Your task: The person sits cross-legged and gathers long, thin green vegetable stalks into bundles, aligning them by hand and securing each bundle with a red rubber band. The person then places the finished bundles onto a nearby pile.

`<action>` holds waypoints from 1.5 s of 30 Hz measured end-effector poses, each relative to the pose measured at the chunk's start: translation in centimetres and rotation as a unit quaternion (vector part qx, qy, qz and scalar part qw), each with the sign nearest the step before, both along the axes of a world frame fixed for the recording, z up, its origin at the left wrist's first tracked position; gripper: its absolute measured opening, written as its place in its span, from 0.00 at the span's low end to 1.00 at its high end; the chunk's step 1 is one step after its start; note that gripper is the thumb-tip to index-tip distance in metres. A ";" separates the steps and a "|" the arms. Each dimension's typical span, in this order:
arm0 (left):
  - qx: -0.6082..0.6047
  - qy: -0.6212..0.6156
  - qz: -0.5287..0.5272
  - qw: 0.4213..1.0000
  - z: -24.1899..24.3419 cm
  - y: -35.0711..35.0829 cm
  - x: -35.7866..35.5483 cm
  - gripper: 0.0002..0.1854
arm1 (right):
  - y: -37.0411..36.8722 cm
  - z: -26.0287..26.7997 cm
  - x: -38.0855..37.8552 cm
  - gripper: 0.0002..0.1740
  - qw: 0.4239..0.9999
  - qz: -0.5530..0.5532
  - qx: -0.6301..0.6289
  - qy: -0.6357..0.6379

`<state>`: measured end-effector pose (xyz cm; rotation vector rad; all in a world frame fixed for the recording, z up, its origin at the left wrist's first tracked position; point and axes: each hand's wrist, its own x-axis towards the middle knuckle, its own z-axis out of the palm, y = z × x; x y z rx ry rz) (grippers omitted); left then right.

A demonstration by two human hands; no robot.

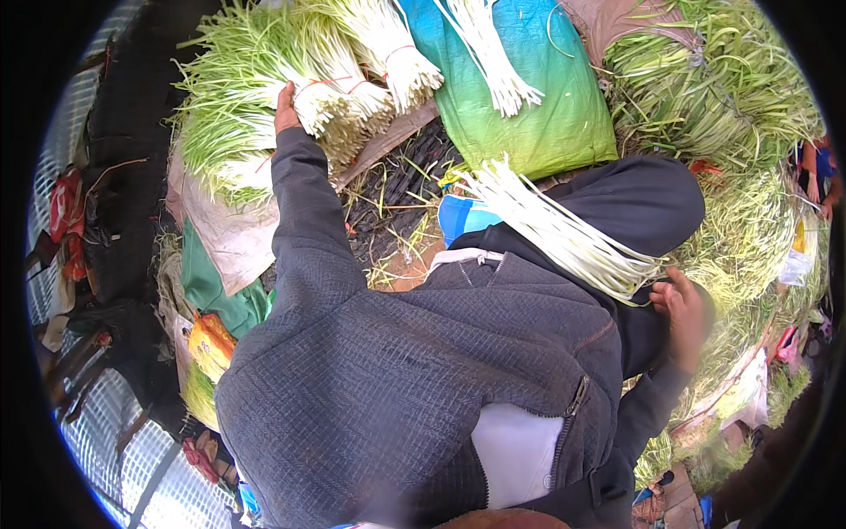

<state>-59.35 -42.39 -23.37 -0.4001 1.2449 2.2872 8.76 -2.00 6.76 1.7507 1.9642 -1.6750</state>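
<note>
My left hand (287, 111) lies against the side of a tied bundle of long white-stemmed greens (320, 106) at the upper left; some of its fingers are hidden. More bundles bound with red ties, such as this white-stemmed bundle (411, 69), are stacked beside it. Across my lap rests a loose handful of white stalks (562, 231). My right hand (682, 314) is by the lower right ends of those stalks, fingers apart and slightly bent, with nothing seen in it. A smaller bunch of white stalks (505, 79) sits on a blue-green sack (529, 139) ahead of me.
Heaped loose greens (733, 225) spread along my right side, with a tied heap of greens (707, 86) beyond. A pale cloth (228, 228) is under the stacked bundles. Left of it are a green cloth (221, 291) and an orange bag (210, 344). Scraps litter the ground (396, 211).
</note>
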 end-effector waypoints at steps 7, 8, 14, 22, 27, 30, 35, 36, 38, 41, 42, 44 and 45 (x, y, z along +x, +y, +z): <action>-0.007 0.012 0.011 1.000 1.0 1.3 -0.2 0.21 | -0.4 -1.3 -0.9 0.36 1.000 0.009 -0.009 0.022; -0.004 0.015 0.003 1.000 1.0 1.3 -0.3 0.20 | -0.4 -1.6 -0.7 0.36 1.000 0.011 -0.012 0.021; -0.016 0.022 0.005 1.000 0.5 0.6 -1.4 0.20 | -0.4 -3.0 0.5 0.33 1.000 0.014 -0.020 0.008; -0.047 -0.001 -0.011 0.999 1.2 -1.5 -2.8 0.22 | -1.0 -3.4 1.3 0.32 1.000 -0.008 -0.005 0.016; -0.040 -0.017 -0.032 0.999 2.3 -3.7 -2.4 0.24 | -1.1 -3.5 1.4 0.31 1.000 -0.013 -0.006 0.023; -0.044 -0.009 -0.012 0.999 1.8 -4.8 -1.9 0.25 | -1.1 -3.6 1.2 0.30 1.000 -0.022 -0.007 0.012; -0.208 0.057 0.121 0.969 -1.2 -3.3 -2.4 0.21 | -1.4 -4.0 0.7 0.28 1.000 -0.015 0.002 0.010; -0.213 0.044 0.136 0.966 -1.6 -2.7 -2.6 0.21 | -1.5 -4.2 0.6 0.27 1.000 -0.013 0.000 0.014; -0.371 0.066 0.152 0.914 -1.6 -1.8 -2.4 0.41 | -1.6 -4.6 0.5 0.26 1.000 -0.013 -0.002 0.021; -0.511 0.081 0.125 0.847 0.1 -0.9 -1.2 0.56 | -1.6 -5.0 0.5 0.24 0.999 -0.015 -0.002 0.029; -0.541 0.089 0.115 0.829 0.9 -0.5 -0.7 0.60 | -1.5 -5.1 0.5 0.24 1.000 -0.011 -0.002 0.027; -0.569 0.095 0.097 0.811 2.3 0.3 0.1 0.59 | -1.3 -5.1 0.5 0.24 1.000 -0.006 -0.003 0.028; -0.585 0.096 0.088 0.800 2.9 0.6 0.5 0.59 | -1.2 -5.2 0.5 0.24 1.000 -0.005 -0.003 0.029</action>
